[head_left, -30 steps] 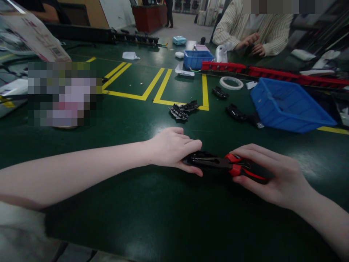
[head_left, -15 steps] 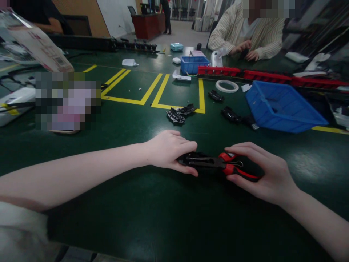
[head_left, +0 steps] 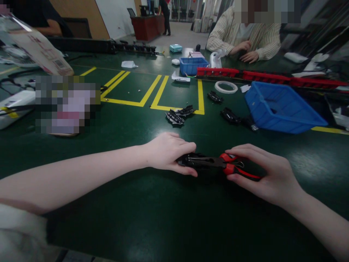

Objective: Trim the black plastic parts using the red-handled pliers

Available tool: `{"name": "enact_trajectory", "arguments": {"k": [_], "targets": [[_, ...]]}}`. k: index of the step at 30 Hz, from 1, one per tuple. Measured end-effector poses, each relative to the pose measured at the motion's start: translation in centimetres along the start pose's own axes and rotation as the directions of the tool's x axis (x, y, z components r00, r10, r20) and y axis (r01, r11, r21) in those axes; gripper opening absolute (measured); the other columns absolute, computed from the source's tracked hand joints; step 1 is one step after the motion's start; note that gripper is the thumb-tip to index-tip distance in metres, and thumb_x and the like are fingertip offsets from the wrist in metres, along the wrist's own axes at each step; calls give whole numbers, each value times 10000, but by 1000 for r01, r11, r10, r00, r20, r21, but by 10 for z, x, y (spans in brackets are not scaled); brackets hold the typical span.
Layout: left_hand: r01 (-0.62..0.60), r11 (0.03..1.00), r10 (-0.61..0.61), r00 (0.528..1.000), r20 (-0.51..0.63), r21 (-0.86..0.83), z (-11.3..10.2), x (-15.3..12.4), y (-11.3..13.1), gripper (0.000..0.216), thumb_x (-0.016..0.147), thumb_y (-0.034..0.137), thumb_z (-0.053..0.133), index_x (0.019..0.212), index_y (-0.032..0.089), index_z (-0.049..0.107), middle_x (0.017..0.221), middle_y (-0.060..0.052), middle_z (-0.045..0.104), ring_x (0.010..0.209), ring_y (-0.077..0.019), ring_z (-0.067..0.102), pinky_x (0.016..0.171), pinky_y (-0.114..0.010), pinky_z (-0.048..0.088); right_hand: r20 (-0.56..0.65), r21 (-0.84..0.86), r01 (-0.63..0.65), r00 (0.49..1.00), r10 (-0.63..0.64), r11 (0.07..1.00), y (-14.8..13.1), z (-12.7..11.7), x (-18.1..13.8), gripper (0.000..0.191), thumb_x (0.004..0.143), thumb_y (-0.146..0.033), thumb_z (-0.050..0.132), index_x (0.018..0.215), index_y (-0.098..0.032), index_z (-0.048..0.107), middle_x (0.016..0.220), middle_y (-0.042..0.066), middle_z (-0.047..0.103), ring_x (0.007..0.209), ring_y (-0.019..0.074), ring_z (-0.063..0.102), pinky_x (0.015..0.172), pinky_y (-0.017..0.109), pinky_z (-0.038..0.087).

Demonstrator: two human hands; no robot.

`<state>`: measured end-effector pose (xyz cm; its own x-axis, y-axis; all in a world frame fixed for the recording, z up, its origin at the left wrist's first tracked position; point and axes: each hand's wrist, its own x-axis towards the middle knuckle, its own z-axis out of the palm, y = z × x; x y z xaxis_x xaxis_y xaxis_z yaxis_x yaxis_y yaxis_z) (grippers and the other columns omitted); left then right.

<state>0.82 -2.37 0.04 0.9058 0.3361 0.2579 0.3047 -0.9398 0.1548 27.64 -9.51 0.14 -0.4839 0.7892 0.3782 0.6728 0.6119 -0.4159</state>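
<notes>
My right hand [head_left: 268, 174] is closed around the red and black handles of a pair of pliers [head_left: 229, 165]. The dark jaws of the pliers reach left over a black plastic part [head_left: 188, 159]. My left hand [head_left: 173, 153] pinches that part between thumb and fingers, so its left end is hidden. Whether the jaws grip the part cannot be made out against the dark colours. Beyond my hands, two similar black parts [head_left: 175, 117] lie touching on the green table [head_left: 131, 214].
A blue bin [head_left: 285, 109] stands at the right, with more black parts [head_left: 230, 115] and a tape roll [head_left: 226, 87] beside it. Red strips [head_left: 265, 77] run behind. A smaller blue bin [head_left: 193, 66] is farther back. Across the table sits a person in a striped shirt [head_left: 220, 34].
My hands, the pliers and the black part keep nearly the same place. The view has shifted very slightly. Across the table, the other person's hands have moved a little.
</notes>
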Motion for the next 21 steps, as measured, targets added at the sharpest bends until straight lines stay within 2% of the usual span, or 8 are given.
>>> {"name": "enact_trajectory", "arguments": {"k": [8,12,16,21], "targets": [[-20,997,22,1000,-23,72,2,-3,1,634,866,722,215,759,176,518,576,7,576,507,-138,516,556,-263,330,60,-28,49,997,-48,998,-7,-6,2,351,805,-350,618,1136,-242,572,1019,74,634,864,205,644,697,313,551],[-1,998,2,1000,-14,67,3,-4,2,628,859,727,242,754,176,523,567,13,568,495,-131,504,551,-259,326,107,-54,65,993,-59,996,-10,-10,1,361,815,-322,608,1166,-249,566,1050,79,623,867,202,644,686,305,556],[27,999,-27,1000,-9,26,2,-3,1,577,852,712,318,764,178,518,548,32,540,468,-125,473,534,-248,322,140,-20,28,990,-25,999,-9,-5,1,362,809,-323,619,1152,-229,548,1029,82,606,857,192,633,685,309,559],[82,994,-78,995,64,-66,0,0,-1,511,887,647,334,804,176,514,603,20,541,531,-141,511,502,-237,308,56,81,-74,996,70,994,-4,6,4,375,761,-326,673,1101,-238,542,1027,68,585,887,198,616,727,346,556]]}}
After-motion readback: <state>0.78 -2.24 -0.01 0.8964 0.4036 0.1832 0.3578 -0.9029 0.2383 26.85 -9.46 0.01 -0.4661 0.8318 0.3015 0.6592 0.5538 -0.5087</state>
